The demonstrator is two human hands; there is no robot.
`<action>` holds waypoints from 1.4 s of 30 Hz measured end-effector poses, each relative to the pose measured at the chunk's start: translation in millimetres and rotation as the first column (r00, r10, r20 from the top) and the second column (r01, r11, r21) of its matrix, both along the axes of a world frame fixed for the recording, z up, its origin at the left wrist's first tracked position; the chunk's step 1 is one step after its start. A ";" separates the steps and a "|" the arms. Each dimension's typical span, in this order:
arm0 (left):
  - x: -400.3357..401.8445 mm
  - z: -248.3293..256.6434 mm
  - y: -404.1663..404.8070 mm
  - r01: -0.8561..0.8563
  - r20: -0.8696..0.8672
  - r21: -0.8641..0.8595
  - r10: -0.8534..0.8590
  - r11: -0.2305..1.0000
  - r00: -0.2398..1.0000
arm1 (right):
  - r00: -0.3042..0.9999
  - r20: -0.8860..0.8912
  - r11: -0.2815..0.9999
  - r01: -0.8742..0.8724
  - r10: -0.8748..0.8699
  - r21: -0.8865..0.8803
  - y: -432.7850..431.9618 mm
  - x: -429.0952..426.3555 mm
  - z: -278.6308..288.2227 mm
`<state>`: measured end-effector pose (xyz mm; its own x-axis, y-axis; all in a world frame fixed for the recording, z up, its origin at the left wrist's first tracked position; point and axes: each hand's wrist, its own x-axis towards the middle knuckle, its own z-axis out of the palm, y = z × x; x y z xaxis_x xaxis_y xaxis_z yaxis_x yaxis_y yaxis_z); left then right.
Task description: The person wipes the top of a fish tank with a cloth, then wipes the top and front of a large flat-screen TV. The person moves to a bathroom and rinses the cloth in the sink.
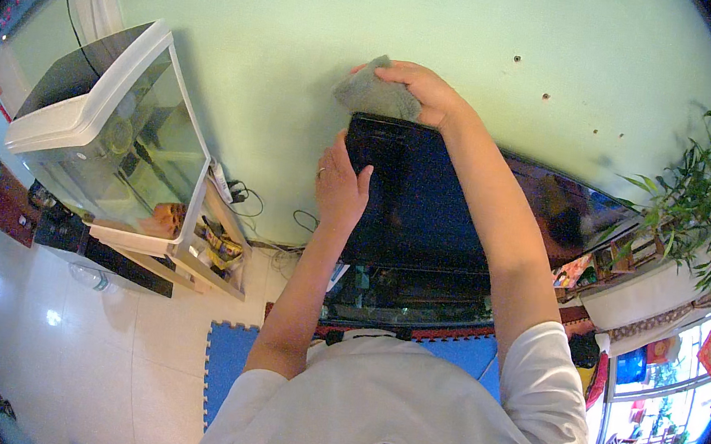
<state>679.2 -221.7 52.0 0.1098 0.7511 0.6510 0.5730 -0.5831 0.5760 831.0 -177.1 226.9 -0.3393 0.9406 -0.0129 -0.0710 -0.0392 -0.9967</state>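
Note:
A dark flat-screen television (423, 196) stands before me, close to a pale green wall. Bunched in my right hand (424, 89) is a grey-green cloth (375, 94), just above and behind the television's top left corner. Part of the right fingers lies behind the cloth. My left hand (341, 185) rests against the left edge of the television, its thumb on the front side and the other fingers towards the back, partly hidden. A ring sits on one left finger. My right forearm crosses in front of the screen.
To the left, a white-framed glass aquarium (143, 135) rests on a wooden stand (221, 260). Cables (247, 201) run along the wall behind. A leafy green plant (689, 198) stands at the right. Blue foam mats (231, 355) cover part of the tiled floor (95, 351).

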 end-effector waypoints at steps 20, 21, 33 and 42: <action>-4.6 54.2 -40.1 0.491 0.818 0.044 -0.313 0.870 0.482 | 0.908 -0.256 0.922 0.370 -0.333 0.112 -112.9 -38.9 -50.2; -4.4 51.9 -42.7 0.527 0.842 0.020 -0.298 0.850 0.449 | 0.867 -0.136 0.823 0.498 -0.479 0.273 -117.6 -37.8 -62.1; -18.1 32.7 -49.1 0.092 0.814 0.057 -0.099 0.994 0.572 | 0.492 0.078 0.293 0.378 -0.867 0.878 -161.7 -44.9 -92.1; -23.3 34.3 37.6 0.565 0.839 -0.161 -0.189 0.809 0.510 | -0.240 0.267 0.263 0.049 -0.934 0.964 -135.3 68.2 -81.3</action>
<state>655.8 -184.1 86.4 0.0583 0.9492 0.3093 -0.4112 -0.2595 0.8738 899.3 -312.5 145.6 0.1394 0.5608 0.8161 0.9816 -0.1870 -0.0392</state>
